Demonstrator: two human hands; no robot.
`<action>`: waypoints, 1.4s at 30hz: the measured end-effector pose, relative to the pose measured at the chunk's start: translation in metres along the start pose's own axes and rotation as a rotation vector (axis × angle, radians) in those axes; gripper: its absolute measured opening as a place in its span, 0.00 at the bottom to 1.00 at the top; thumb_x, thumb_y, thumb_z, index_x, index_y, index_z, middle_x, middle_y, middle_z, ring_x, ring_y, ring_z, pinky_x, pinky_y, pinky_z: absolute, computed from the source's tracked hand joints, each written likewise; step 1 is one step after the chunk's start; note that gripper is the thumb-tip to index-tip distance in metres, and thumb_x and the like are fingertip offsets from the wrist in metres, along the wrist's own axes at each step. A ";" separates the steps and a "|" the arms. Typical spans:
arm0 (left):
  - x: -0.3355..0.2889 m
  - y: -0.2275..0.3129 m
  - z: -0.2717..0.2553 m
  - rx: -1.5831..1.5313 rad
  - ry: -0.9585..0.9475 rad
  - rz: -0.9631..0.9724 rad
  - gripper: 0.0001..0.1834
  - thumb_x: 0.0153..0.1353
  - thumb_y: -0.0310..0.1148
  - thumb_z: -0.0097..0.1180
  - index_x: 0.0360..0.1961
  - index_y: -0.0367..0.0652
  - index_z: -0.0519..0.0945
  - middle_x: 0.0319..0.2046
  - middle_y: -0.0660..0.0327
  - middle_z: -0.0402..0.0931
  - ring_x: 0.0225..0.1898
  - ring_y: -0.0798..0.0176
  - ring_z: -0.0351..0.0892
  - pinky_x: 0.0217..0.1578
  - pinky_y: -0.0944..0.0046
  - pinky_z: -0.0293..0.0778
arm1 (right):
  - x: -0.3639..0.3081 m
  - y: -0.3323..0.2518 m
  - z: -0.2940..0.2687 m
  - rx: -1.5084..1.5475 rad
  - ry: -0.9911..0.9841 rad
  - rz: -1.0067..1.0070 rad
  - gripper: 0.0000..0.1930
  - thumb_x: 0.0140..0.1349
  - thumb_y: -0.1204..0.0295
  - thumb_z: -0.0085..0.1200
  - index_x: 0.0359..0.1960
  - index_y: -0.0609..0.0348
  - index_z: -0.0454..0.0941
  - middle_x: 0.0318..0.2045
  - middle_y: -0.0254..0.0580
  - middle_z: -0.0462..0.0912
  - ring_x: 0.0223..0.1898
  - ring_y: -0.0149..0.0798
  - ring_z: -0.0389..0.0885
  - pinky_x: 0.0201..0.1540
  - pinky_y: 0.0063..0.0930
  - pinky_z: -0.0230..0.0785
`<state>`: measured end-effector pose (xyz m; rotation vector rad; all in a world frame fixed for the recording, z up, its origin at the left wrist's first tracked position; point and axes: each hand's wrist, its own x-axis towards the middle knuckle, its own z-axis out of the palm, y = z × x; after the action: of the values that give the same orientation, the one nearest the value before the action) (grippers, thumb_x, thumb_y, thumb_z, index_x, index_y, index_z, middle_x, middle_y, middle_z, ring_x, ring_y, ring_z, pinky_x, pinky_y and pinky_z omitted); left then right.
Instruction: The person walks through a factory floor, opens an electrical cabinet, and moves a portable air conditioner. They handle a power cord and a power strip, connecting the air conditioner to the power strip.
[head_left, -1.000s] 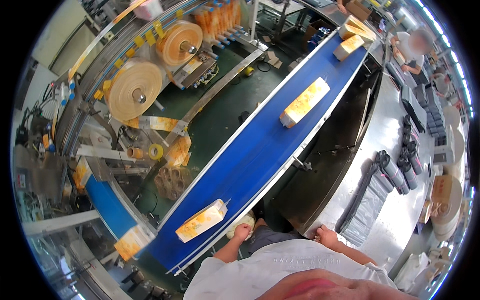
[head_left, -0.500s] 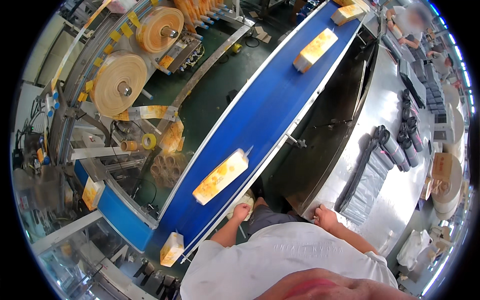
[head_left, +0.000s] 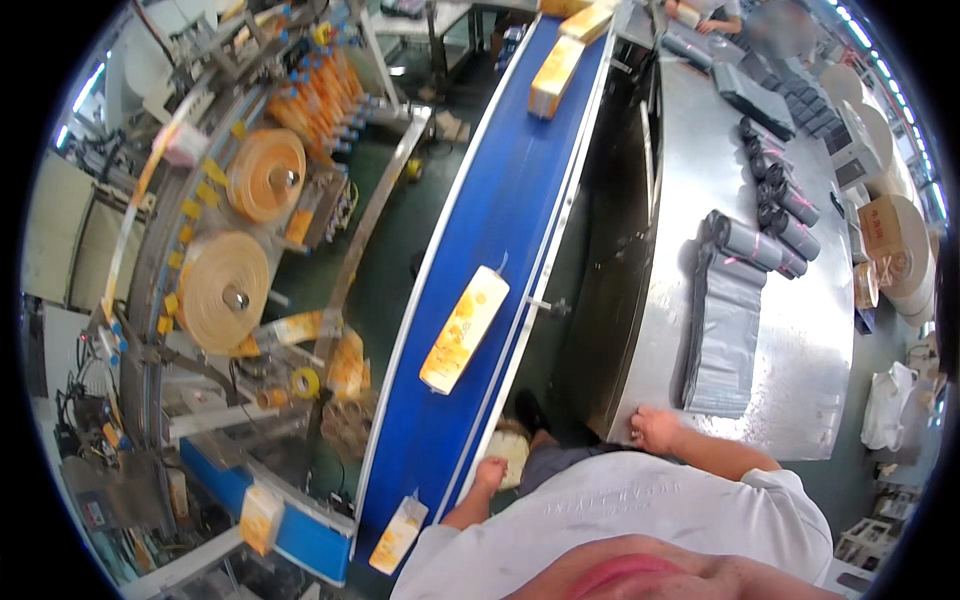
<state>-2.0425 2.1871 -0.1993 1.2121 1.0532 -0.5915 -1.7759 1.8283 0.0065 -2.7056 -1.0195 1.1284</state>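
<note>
My left hand [head_left: 490, 472] hangs beside the near rail of a blue conveyor belt [head_left: 478, 240], its fingers curled in and nothing seen in them. My right hand [head_left: 655, 430] rests as a loose fist on the near left corner of a metal table [head_left: 800, 370]. On the belt lies a long white-and-orange wrapped pack [head_left: 464, 330], set slantwise. A second wrapped pack [head_left: 399, 536] is closer to me, left of my left hand. Farther up, another pack [head_left: 556, 77] touches one beyond it. Grey plastic bags [head_left: 722, 335] lie flat in a stack ahead of my right hand.
Rolled grey bags [head_left: 785, 215] lie on the table. To the left stands a machine with large film reels [head_left: 222, 290]. A short blue side belt [head_left: 312, 545] carries another pack [head_left: 262, 518]. A person [head_left: 712, 15] stands at the table's far end.
The view has turned to the right. Packs have travelled farther up the main belt, and the one on the side belt is nearer the main belt. Both hands stay about where they were.
</note>
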 end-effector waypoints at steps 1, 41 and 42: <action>-0.002 0.004 0.000 0.117 0.017 0.035 0.08 0.62 0.33 0.59 0.28 0.43 0.85 0.22 0.61 0.80 0.22 0.66 0.77 0.24 0.62 0.71 | -0.004 0.002 -0.002 0.042 0.000 -0.009 0.13 0.59 0.60 0.60 0.40 0.50 0.77 0.43 0.47 0.78 0.44 0.56 0.83 0.43 0.52 0.77; -0.153 0.031 0.268 0.645 0.130 0.311 0.11 0.61 0.37 0.64 0.35 0.39 0.86 0.25 0.60 0.83 0.26 0.66 0.82 0.32 0.62 0.77 | -0.218 0.188 0.048 1.201 0.152 -0.228 0.17 0.60 0.69 0.63 0.51 0.58 0.82 0.39 0.34 0.84 0.42 0.30 0.81 0.46 0.28 0.75; -0.154 0.030 0.266 0.664 0.086 0.333 0.11 0.61 0.37 0.63 0.35 0.39 0.86 0.25 0.60 0.83 0.26 0.66 0.82 0.32 0.61 0.77 | -0.223 0.187 0.050 1.247 0.158 -0.232 0.17 0.60 0.69 0.63 0.50 0.58 0.82 0.39 0.35 0.84 0.41 0.30 0.81 0.46 0.28 0.76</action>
<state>-1.9960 1.9213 -0.0501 1.9617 0.7099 -0.6515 -1.8202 1.5407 0.0573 -1.5845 -0.3380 0.9716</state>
